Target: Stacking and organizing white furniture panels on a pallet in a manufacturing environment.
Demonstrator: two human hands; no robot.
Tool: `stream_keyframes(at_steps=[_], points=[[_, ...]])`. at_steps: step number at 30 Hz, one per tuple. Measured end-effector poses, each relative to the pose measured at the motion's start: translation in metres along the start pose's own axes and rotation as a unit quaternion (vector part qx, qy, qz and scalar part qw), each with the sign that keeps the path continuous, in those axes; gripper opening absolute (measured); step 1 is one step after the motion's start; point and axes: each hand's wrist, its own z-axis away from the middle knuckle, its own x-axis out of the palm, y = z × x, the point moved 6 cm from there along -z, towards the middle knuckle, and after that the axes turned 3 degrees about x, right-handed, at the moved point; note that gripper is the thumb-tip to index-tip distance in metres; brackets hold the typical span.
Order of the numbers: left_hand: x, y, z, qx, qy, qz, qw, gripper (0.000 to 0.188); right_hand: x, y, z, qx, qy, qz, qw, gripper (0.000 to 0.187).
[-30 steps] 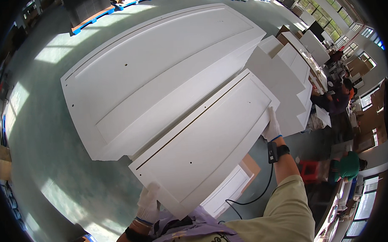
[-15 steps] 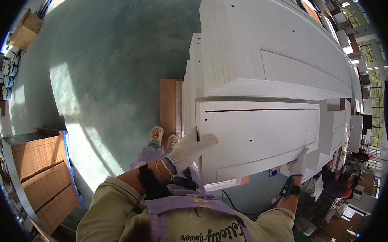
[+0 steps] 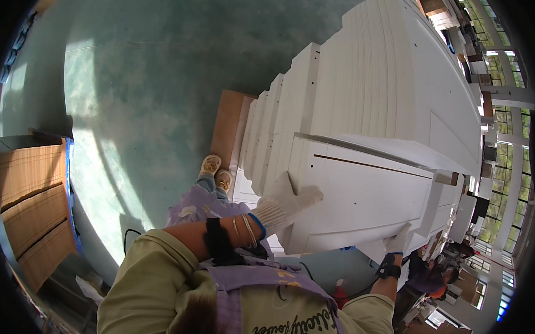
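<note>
A white board (image 3: 364, 192) with a dark groove and small drilled holes lies across in front of me, beside a taller pile of white boards. My left hand (image 3: 290, 205), in a white knitted glove, grips its left end, with a finger and thumb showing over the top face. At the near right corner my right hand (image 3: 397, 240), also gloved, holds the edge; most of its fingers are hidden under the board. What lies directly beneath the board is mostly covered by it.
The tall pile of white boards (image 3: 382, 60) stands just beyond, its left side stepped. Brown cardboard (image 3: 226, 121) lies on the floor near my feet. At far left stands a rack of brown boards (image 3: 36, 201). A person (image 3: 427, 279) is at lower right.
My view has turned, so the pile's stepped side shows more. The board now sits at a steeper slant in view, with both hands still on it.
</note>
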Motion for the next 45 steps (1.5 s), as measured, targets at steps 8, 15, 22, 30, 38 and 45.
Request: stream_keyframes(at_steps=[8, 15, 22, 30, 38, 45], points=[[-0.011, 0.017, 0.009, 0.008, 0.004, -0.014, 1.0, 0.066, 0.015, -0.002, 0.009, -0.004, 0.033, 0.01, 0.999, 0.06], [-0.017, 0.024, 0.011, -0.012, -0.029, -0.057, 0.998, 0.066, 0.004, -0.005, -0.001, -0.006, 0.031, 0.017, 0.999, 0.055], [-0.051, 0.065, 0.023, 0.117, 0.048, -0.217, 0.968, 0.08, -0.008, 0.003, 0.0, 0.012, 0.035, -0.004, 0.999, 0.059], [-0.012, -0.003, -0.008, -0.039, -0.093, -0.096, 0.99, 0.093, 0.115, 0.064, 0.15, 0.266, -0.086, -0.097, 0.955, 0.072], [-0.009, 0.001, -0.014, -0.064, -0.076, -0.079, 0.992, 0.095, 0.119, 0.064, 0.151, 0.313, -0.084, -0.157, 0.933, 0.081], [-0.01, 0.006, -0.018, -0.047, -0.057, -0.12, 0.99, 0.093, 0.134, 0.057, 0.159, 0.294, -0.045, -0.168, 0.94, 0.082]])
